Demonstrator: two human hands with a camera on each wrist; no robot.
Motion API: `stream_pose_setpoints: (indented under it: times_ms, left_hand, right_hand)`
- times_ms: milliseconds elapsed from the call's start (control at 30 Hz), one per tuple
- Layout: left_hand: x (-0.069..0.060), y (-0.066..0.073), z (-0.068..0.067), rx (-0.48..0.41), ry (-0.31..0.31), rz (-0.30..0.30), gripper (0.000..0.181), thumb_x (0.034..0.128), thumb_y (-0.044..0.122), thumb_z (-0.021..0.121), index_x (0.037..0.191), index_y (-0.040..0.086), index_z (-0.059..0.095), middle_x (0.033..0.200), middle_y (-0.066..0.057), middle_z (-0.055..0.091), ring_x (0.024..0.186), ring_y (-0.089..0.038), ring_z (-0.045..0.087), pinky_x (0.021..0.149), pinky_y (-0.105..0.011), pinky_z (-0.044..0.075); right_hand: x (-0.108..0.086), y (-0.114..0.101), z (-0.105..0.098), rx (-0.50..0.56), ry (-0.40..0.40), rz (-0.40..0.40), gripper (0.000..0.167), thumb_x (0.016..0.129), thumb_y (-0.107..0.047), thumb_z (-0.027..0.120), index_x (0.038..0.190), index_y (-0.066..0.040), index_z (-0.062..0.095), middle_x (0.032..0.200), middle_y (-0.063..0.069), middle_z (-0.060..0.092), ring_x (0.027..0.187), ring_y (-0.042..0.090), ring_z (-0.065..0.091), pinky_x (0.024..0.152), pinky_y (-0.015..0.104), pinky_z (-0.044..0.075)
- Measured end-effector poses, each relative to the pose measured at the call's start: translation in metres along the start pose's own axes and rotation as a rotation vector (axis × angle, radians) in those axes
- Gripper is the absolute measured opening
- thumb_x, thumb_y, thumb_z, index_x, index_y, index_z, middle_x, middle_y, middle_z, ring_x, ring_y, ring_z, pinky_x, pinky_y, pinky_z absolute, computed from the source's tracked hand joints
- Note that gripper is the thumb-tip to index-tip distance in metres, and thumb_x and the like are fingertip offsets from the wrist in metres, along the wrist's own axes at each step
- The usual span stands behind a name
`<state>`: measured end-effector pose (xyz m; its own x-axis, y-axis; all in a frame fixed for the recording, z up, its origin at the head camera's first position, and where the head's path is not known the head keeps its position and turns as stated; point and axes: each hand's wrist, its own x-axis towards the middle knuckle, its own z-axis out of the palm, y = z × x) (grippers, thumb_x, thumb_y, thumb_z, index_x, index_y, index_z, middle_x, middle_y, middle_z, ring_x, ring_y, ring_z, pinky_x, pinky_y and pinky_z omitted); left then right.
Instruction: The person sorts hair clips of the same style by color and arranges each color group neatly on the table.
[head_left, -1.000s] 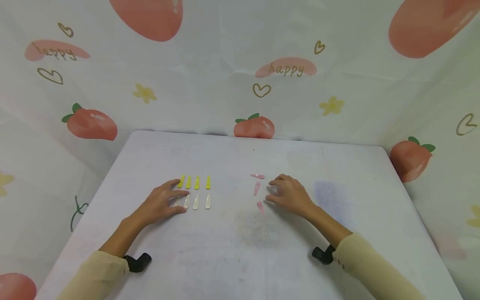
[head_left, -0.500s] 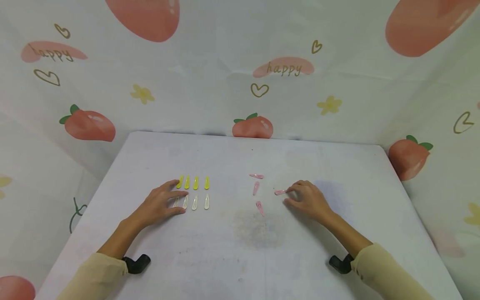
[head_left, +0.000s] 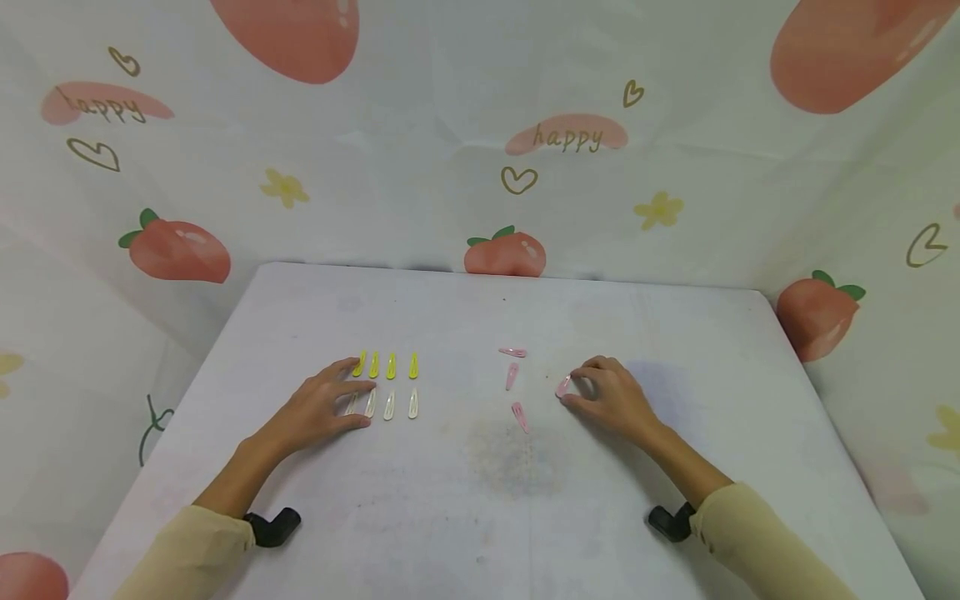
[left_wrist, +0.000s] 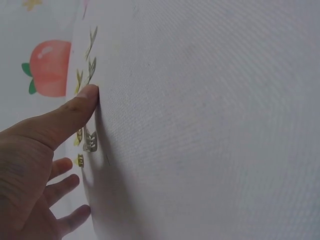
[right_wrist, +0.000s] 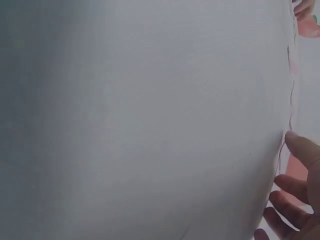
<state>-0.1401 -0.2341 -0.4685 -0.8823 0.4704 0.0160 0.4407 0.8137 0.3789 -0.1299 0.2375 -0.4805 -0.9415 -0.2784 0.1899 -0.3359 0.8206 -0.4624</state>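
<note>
In the head view, my right hand [head_left: 613, 398] holds a pink snap hair clip [head_left: 563, 386] on the tabletop, thumb at one end and index finger at the other. Left of it lie three more pink clips: one nearly level [head_left: 513, 352], one upright [head_left: 512, 376] and one slanted [head_left: 521, 417]. My left hand [head_left: 322, 407] rests by the left end of two rows, fingers spread and relaxed. Yellow hair clips [head_left: 392, 366] make the far row, white hair clips [head_left: 389, 406] the near one. Its fingers partly cover the leftmost white clips.
A white-covered table [head_left: 450, 517] lies under both hands. Behind it hangs a white cloth [head_left: 420, 167] printed with peaches, hearts and flowers. Each wrist carries a black camera mount, one by the left sleeve [head_left: 276, 528] and one by the right sleeve [head_left: 670, 523].
My right hand has shifted right, bringing one pink clip away from the other three. The clip has since turned from lying sideways to a steeper slant. My left hand stays put.
</note>
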Motion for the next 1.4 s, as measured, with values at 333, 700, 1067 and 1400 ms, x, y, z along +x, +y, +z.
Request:
stream_pose_setpoints:
  times_ms: [333, 700, 1067, 1400]
  left_hand:
    - [0.000, 0.005, -0.001, -0.015, 0.012, 0.009, 0.055, 0.0772, 0.031, 0.086, 0.126, 0.011, 0.070, 0.147, -0.023, 0.045, 0.134, -0.046, 0.041, 0.101, -0.067, 0.038]
    - [0.048, 0.081, 0.016, -0.121, 0.006, 0.303, 0.046, 0.0846, 0.034, 0.080, 0.123, 0.012, 0.071, 0.145, -0.017, 0.050, 0.133, -0.035, 0.048, 0.103, -0.057, 0.042]
    - [0.099, 0.144, 0.058, 0.051, -0.131, 0.471, 0.049, 0.0919, 0.040, 0.071, 0.135, 0.018, 0.063, 0.148, -0.015, 0.046, 0.142, -0.030, 0.036, 0.107, -0.052, 0.038]
    - [0.100, 0.151, 0.061, 0.117, -0.163, 0.461, 0.039, 0.0923, 0.040, 0.069, 0.125, 0.020, 0.070, 0.150, -0.014, 0.046, 0.145, -0.033, 0.032, 0.108, -0.052, 0.037]
  right_hand:
    - [0.005, -0.001, 0.003, -0.008, 0.007, -0.004, 0.042, 0.077, -0.034, 0.086, 0.105, -0.005, 0.076, 0.106, 0.010, 0.064, 0.101, 0.031, 0.057, 0.085, 0.051, 0.049]
    - [0.006, 0.006, 0.000, -0.012, -0.021, -0.033, 0.043, 0.077, -0.033, 0.086, 0.108, -0.006, 0.075, 0.105, 0.008, 0.064, 0.102, 0.029, 0.057, 0.086, 0.048, 0.049]
    - [0.009, 0.010, 0.003, 0.023, -0.037, -0.070, 0.041, 0.078, -0.033, 0.086, 0.109, -0.009, 0.074, 0.106, 0.006, 0.063, 0.103, 0.028, 0.056, 0.088, 0.048, 0.048]
    - [0.012, 0.008, 0.001, 0.020, -0.052, -0.062, 0.042, 0.077, -0.033, 0.087, 0.109, -0.009, 0.074, 0.105, 0.006, 0.062, 0.102, 0.027, 0.055, 0.087, 0.047, 0.048]
